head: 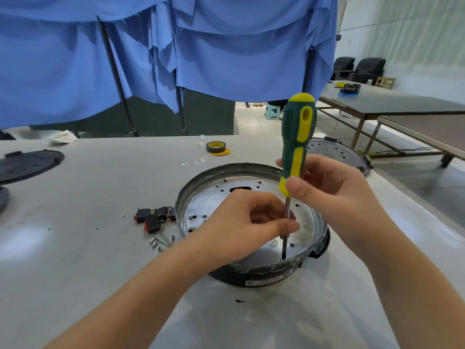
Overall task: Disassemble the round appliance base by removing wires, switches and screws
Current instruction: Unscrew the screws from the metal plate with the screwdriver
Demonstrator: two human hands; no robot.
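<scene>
The round appliance base sits on the white table, open side up, its silver perforated floor partly covered by both hands. The right hand grips the lower end of the green-and-yellow handle of a screwdriver, which stands nearly upright. The left hand pinches the thin shaft between thumb and fingers. The tip lands near the front inner wall of the base; whether it sits in a screw head cannot be told, since glare and the rim blur that spot. Just left of the base lie black switches with red rockers and a few loose screws. A tape roll rests farther back. A dark perforated disc is cut off at the left edge, and another is half hidden behind the right hand.
</scene>
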